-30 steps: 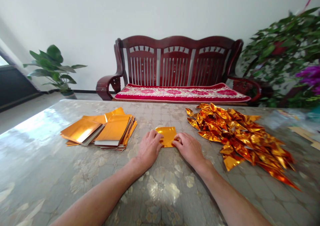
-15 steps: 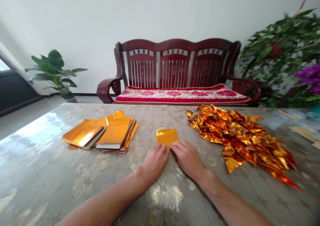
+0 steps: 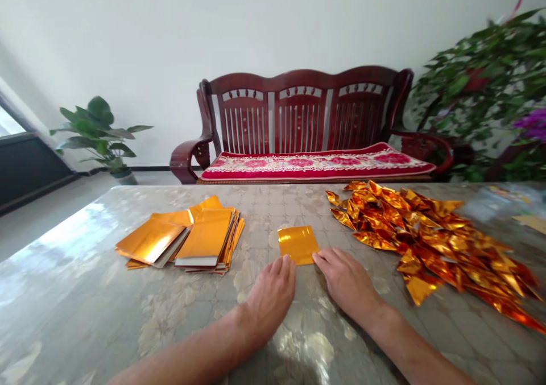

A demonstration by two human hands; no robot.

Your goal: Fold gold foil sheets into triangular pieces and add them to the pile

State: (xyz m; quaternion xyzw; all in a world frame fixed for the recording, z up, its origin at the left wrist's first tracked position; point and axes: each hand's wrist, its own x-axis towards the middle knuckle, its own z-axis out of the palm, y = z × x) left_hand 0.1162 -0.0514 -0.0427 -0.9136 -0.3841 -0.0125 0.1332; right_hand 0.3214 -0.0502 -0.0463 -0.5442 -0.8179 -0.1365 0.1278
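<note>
A small square sheet of gold foil paper [image 3: 298,244] lies on the table between my hands, its far edge slightly curled. My left hand [image 3: 272,291] is closed, fingers pressed together at the paper's near left corner. With thumb and forefinger, my right hand [image 3: 347,277] pinches the near right corner. To the left sits a stack of flat gold foil sheets [image 3: 209,234], some showing pale undersides. A heap of folded, pointed gold foil pieces [image 3: 409,226] spreads on the right, apart from my right hand.
A clear patterned cover lies over the table [image 3: 106,317]. Clear plastic bags [image 3: 499,200] rest at its far right. Beyond the far edge stands a dark red wooden bench [image 3: 301,118] with a red floral cushion. Potted plants [image 3: 100,132] flank it.
My hands have moved apart, from close together at the paper's near edge out to its two near corners. More of the sheet shows. The whole view has shifted slightly.
</note>
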